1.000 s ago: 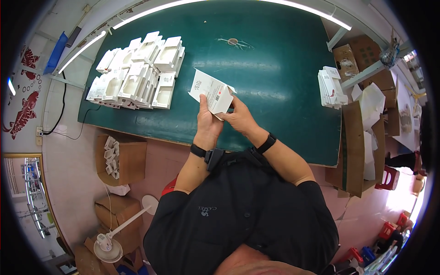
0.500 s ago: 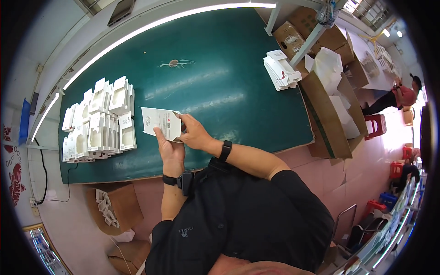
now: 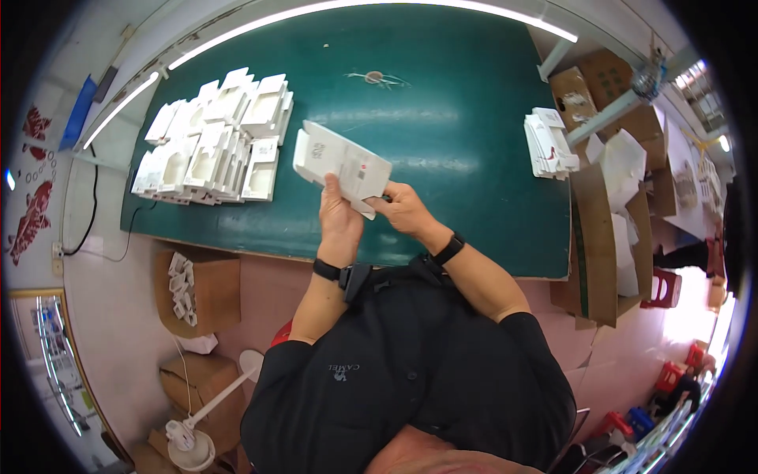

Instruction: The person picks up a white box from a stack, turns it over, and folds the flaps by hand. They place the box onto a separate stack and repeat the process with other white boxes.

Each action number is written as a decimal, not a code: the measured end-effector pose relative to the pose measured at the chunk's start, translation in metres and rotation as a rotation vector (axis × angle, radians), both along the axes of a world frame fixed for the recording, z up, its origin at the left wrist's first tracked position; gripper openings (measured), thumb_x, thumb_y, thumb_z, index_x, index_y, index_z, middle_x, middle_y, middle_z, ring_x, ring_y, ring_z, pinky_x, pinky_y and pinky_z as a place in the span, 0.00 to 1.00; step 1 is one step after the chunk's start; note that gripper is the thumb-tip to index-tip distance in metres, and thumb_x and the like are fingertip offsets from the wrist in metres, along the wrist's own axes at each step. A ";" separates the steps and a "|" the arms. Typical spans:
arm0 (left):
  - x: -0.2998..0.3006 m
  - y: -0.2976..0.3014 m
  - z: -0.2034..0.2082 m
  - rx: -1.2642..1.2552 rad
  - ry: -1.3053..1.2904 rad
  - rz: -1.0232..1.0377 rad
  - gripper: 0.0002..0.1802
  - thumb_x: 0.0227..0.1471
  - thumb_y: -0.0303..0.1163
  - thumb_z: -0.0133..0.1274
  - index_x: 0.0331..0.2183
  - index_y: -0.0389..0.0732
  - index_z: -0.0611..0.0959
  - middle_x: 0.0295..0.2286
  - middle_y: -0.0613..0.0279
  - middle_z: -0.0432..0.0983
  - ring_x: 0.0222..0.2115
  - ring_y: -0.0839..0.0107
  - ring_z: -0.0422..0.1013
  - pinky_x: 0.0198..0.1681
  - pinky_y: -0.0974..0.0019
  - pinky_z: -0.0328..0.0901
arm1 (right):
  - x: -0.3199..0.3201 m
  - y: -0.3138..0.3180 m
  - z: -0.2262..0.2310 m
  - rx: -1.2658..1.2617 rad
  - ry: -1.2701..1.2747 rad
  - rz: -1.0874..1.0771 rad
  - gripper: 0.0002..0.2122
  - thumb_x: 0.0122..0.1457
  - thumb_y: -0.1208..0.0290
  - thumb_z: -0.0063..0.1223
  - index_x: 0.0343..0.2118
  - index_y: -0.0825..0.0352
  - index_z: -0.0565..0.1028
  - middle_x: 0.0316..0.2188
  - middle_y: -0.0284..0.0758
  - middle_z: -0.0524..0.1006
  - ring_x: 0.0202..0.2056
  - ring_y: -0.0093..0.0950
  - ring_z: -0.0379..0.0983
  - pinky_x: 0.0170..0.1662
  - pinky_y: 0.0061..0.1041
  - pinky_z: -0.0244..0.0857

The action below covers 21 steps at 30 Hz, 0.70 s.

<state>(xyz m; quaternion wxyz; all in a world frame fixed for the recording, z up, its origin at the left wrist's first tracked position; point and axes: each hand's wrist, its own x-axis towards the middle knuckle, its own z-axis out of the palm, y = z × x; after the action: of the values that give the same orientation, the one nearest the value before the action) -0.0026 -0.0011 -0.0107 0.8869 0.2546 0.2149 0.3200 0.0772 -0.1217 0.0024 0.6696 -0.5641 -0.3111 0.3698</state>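
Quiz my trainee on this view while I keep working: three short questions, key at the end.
1. True or false: only the right hand touches the white cardboard box; the left hand is off it.
2. Where on the green tabletop is the larger group of white boxes? A) left side B) right side C) far middle
3. Fill in: the wristband on the right arm is ____.

Key: 1. False, both hands touch it; 2. A; 3. black

Left hand (image 3: 341, 219) partly hidden behind white carton (image 3: 335, 158), fine print (image 3: 361, 175) illegibly small, person's head (image 3: 442, 461) cut off below
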 end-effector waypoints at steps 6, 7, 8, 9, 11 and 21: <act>-0.007 0.004 -0.007 0.032 0.067 0.074 0.25 0.61 0.45 0.53 0.52 0.37 0.71 0.49 0.53 0.75 0.48 0.59 0.74 0.49 0.54 0.72 | -0.002 -0.008 0.005 0.075 0.205 0.058 0.12 0.61 0.77 0.54 0.47 0.72 0.78 0.42 0.35 0.80 0.43 0.22 0.75 0.48 0.24 0.69; -0.009 0.005 -0.007 0.039 0.074 0.064 0.25 0.61 0.44 0.53 0.52 0.38 0.71 0.48 0.53 0.75 0.47 0.59 0.74 0.48 0.54 0.73 | -0.001 -0.010 0.007 0.073 0.203 0.066 0.12 0.61 0.77 0.54 0.47 0.72 0.78 0.42 0.35 0.80 0.43 0.22 0.75 0.48 0.24 0.69; -0.011 0.006 -0.006 0.046 0.080 0.053 0.24 0.61 0.43 0.53 0.51 0.38 0.71 0.47 0.53 0.76 0.46 0.59 0.75 0.47 0.55 0.73 | 0.001 -0.011 0.009 0.088 0.239 0.032 0.12 0.61 0.76 0.54 0.47 0.72 0.78 0.41 0.35 0.80 0.42 0.21 0.75 0.48 0.24 0.69; -0.013 0.006 -0.006 0.052 0.087 0.041 0.23 0.61 0.43 0.54 0.50 0.38 0.71 0.46 0.53 0.76 0.45 0.60 0.75 0.46 0.55 0.74 | 0.001 -0.012 0.011 0.102 0.275 -0.003 0.12 0.61 0.75 0.54 0.47 0.73 0.77 0.41 0.35 0.80 0.42 0.21 0.75 0.47 0.23 0.69; -0.012 -0.001 -0.001 0.047 0.094 0.051 0.21 0.61 0.41 0.54 0.49 0.39 0.71 0.45 0.54 0.76 0.44 0.61 0.76 0.46 0.55 0.74 | 0.003 -0.011 0.010 0.115 0.312 -0.040 0.13 0.62 0.75 0.54 0.48 0.73 0.77 0.41 0.35 0.81 0.41 0.21 0.75 0.47 0.23 0.69; -0.014 0.006 0.013 0.020 -0.011 0.040 0.13 0.64 0.34 0.50 0.48 0.41 0.72 0.46 0.58 0.75 0.47 0.63 0.74 0.51 0.53 0.72 | 0.006 -0.012 -0.009 0.055 0.273 -0.171 0.13 0.63 0.73 0.54 0.48 0.74 0.77 0.43 0.35 0.80 0.41 0.23 0.77 0.46 0.23 0.71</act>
<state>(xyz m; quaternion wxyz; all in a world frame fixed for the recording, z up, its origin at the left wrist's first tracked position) -0.0169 0.0050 0.0023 0.8788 0.2573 0.2122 0.3413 0.0837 -0.1341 -0.0067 0.7497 -0.5145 -0.1781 0.3762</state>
